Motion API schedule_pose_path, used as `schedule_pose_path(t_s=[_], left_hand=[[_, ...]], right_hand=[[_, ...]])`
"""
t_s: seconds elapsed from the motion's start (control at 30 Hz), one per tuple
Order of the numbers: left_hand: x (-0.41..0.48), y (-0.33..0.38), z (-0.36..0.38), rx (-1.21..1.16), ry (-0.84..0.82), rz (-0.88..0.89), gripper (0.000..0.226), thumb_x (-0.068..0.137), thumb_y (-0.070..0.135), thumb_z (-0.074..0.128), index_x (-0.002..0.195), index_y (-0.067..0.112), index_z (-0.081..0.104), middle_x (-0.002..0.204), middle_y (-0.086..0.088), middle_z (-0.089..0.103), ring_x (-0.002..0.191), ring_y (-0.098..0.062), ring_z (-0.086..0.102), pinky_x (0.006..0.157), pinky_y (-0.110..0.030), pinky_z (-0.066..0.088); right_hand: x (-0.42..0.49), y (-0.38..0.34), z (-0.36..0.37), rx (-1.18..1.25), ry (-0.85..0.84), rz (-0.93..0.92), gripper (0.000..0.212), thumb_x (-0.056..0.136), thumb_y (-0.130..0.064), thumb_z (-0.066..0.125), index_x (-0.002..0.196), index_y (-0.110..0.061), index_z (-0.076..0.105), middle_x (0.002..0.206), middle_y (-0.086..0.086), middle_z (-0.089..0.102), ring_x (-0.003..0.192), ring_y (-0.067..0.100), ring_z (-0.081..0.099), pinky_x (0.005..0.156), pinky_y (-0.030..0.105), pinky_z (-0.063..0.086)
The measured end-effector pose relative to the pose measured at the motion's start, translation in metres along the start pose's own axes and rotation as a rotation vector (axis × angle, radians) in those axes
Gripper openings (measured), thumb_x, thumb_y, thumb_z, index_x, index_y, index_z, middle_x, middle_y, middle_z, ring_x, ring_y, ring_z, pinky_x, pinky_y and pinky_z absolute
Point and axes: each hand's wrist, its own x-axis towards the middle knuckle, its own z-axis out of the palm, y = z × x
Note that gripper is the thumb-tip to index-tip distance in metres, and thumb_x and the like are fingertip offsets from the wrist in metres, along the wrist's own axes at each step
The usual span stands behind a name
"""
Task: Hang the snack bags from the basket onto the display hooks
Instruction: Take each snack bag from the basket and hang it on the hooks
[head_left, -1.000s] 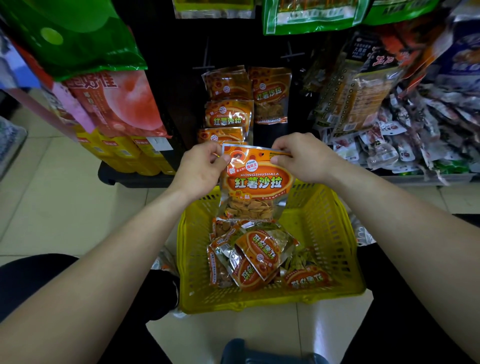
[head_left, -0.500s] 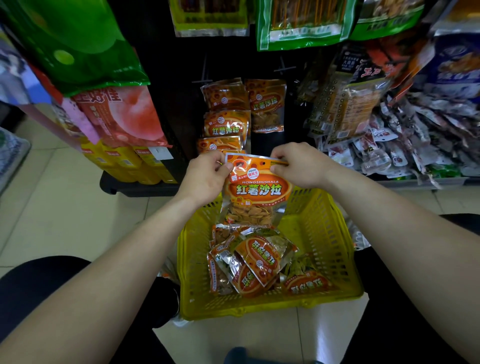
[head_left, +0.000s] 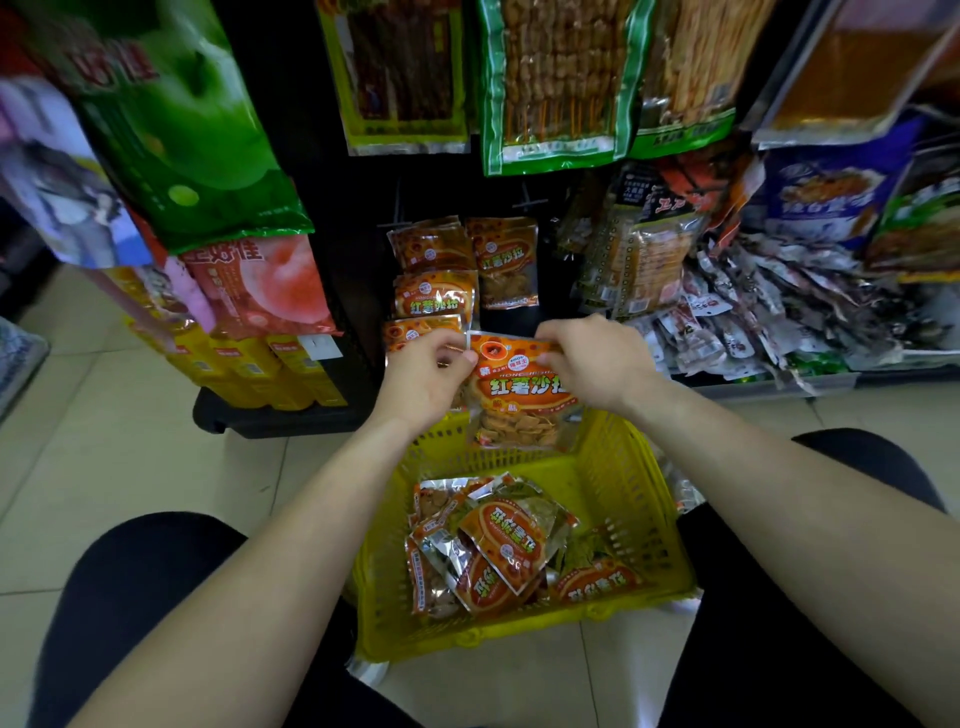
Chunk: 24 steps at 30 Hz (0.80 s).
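An orange snack bag (head_left: 522, 400) with chips showing through its clear lower half hangs upright above the far rim of the yellow basket (head_left: 631, 499). My left hand (head_left: 426, 376) pinches its top left corner and my right hand (head_left: 592, 358) pinches its top right corner. Several more orange bags (head_left: 506, 551) lie heaped in the basket. On the dark rack just behind my hands, matching orange bags (head_left: 434, 270) hang in a left column, and one more bag (head_left: 506, 265) hangs to their right. The hooks themselves are hidden behind the bags.
Green and pink packs (head_left: 192, 135) hang at the left, yellow boxes (head_left: 270, 364) below them. Green skewer packs (head_left: 556, 83) hang above. A shelf of small silver packets (head_left: 779, 322) fills the right. Tiled floor (head_left: 104, 426) surrounds the basket, my knees either side.
Both hands have carried the orange bag up and away from the basket toward the rack. My view has tilted upward, showing more of the upper hanging packs.
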Motion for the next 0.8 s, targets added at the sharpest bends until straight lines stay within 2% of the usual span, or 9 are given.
schedule_pose_path(t_s=[0.1,0.3,0.43,0.53,0.63,0.73,0.8], left_hand=[[0.001,-0.002,-0.003,0.025,-0.022,-0.024,0.023,0.093,0.041,0.065,0.115,0.034,0.065,0.092,0.024,0.064,0.086,0.006,0.059,0.066,-0.017,0.045],[0.011,-0.011,0.004,0.057,-0.116,-0.075,0.028,0.095,0.033,0.064,0.122,0.028,0.063,0.096,0.023,0.062,0.097,-0.006,0.061,0.066,-0.015,0.041],[0.031,-0.022,0.018,0.122,-0.246,-0.099,0.037,0.096,0.035,0.062,0.131,0.026,0.058,0.116,0.01,0.065,0.089,-0.001,0.06,0.059,-0.01,0.038],[0.055,-0.034,0.033,0.157,-0.297,-0.116,0.04,0.096,0.035,0.063,0.134,0.025,0.056,0.126,0.003,0.063,0.1,-0.011,0.061,0.068,-0.017,0.044],[0.088,-0.045,0.058,0.155,-0.331,-0.145,0.042,0.097,0.034,0.062,0.136,0.025,0.053,0.132,0.001,0.061,0.104,-0.014,0.061,0.079,-0.025,0.051],[0.122,-0.057,0.091,0.154,-0.368,-0.164,0.044,0.097,0.034,0.062,0.139,0.024,0.051,0.135,0.0,0.059,0.106,-0.016,0.061,0.081,-0.027,0.05],[0.148,-0.068,0.116,0.189,-0.39,-0.173,0.047,0.096,0.035,0.061,0.141,0.026,0.049,0.138,0.001,0.058,0.115,-0.018,0.059,0.093,-0.033,0.051]], right_hand=[[0.004,0.008,-0.014,-0.103,0.037,-0.002,0.016,0.097,-0.038,0.052,0.111,-0.036,0.059,0.104,0.005,0.069,0.097,0.034,0.064,0.065,0.037,0.044],[0.035,0.029,-0.033,-0.221,0.077,0.005,0.019,0.099,-0.034,0.051,0.116,-0.033,0.059,0.101,0.01,0.068,0.092,0.037,0.065,0.063,0.037,0.043],[0.071,0.044,-0.028,-0.258,0.09,0.027,0.025,0.098,-0.033,0.054,0.122,-0.033,0.059,0.103,0.011,0.068,0.093,0.037,0.064,0.063,0.037,0.043],[0.1,0.056,-0.013,-0.247,0.07,0.054,0.025,0.098,-0.034,0.054,0.123,-0.032,0.06,0.103,0.011,0.068,0.093,0.035,0.064,0.063,0.036,0.043],[0.133,0.07,0.011,-0.234,0.071,0.07,0.027,0.098,-0.035,0.055,0.123,-0.031,0.06,0.104,0.01,0.067,0.092,0.033,0.064,0.063,0.035,0.042],[0.166,0.085,0.04,-0.208,0.061,0.082,0.029,0.098,-0.035,0.054,0.126,-0.03,0.059,0.105,0.008,0.067,0.094,0.03,0.064,0.065,0.034,0.044],[0.193,0.097,0.064,-0.198,0.051,0.096,0.03,0.097,-0.037,0.054,0.126,-0.029,0.059,0.108,0.008,0.066,0.097,0.03,0.064,0.068,0.035,0.043]])
